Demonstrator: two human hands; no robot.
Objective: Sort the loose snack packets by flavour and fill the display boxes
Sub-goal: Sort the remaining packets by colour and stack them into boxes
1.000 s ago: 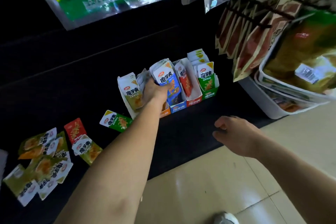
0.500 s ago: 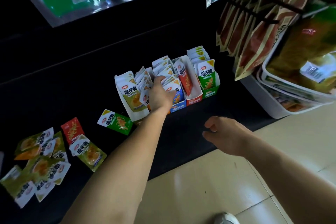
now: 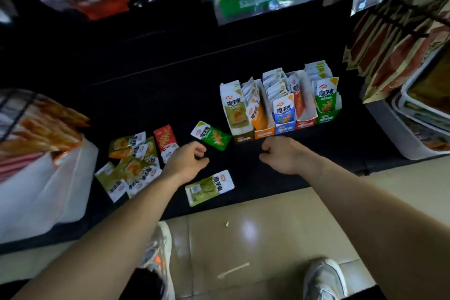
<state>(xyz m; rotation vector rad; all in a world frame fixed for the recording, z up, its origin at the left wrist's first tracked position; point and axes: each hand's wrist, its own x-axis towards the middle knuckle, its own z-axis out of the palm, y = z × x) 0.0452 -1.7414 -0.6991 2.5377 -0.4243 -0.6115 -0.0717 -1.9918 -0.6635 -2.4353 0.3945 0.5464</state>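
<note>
On the shelf [image 3: 146,105] the display boxes [image 3: 280,127] stand in a row right of centre; a single packet [image 3: 211,135] lies just left of the row; loose packets [image 3: 131,161] are heaped front-left, beside a bin [image 3: 48,190] at the left end; a stray packet [image 3: 209,187] lies at the front edge; stacked tubs [image 3: 389,134] occupy the right end.

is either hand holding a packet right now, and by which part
Nothing is held. The left hand hangs loosely curled near the bright green packet, the right hand by the display boxes, both empty.
</note>
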